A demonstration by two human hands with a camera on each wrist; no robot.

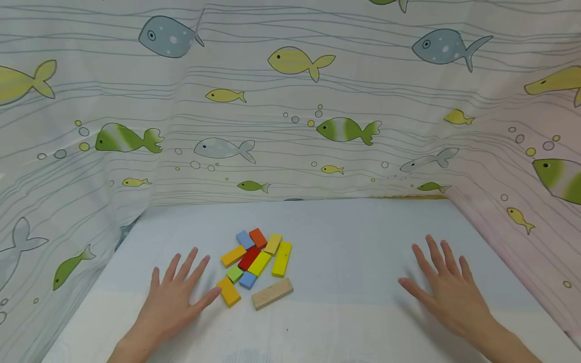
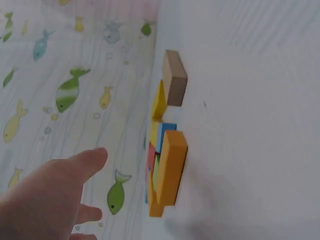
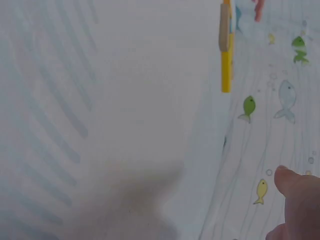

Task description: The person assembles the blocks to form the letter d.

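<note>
Spread fingers mark my left hand (image 1: 174, 295), over the table just left of a group of wooden blocks. Its thumb tip lies beside or above the near orange block (image 1: 229, 292); contact I cannot tell. In the group are a red block (image 1: 249, 258), a yellow block (image 1: 259, 264), a long yellow block (image 1: 282, 259), a green block (image 1: 234, 274) and two blue ones. A plain wood block (image 1: 272, 294) lies nearest the front, also seen in the left wrist view. Far to the right, my right hand (image 1: 451, 297) holds nothing, fingers spread.
The white table (image 1: 345, 262) runs back to a hanging cloth (image 1: 272, 166) printed with fish, which also closes in the left and right sides. An orange-red block (image 1: 258, 238) and a pale yellow block (image 1: 273, 244) lie at the group's far side.
</note>
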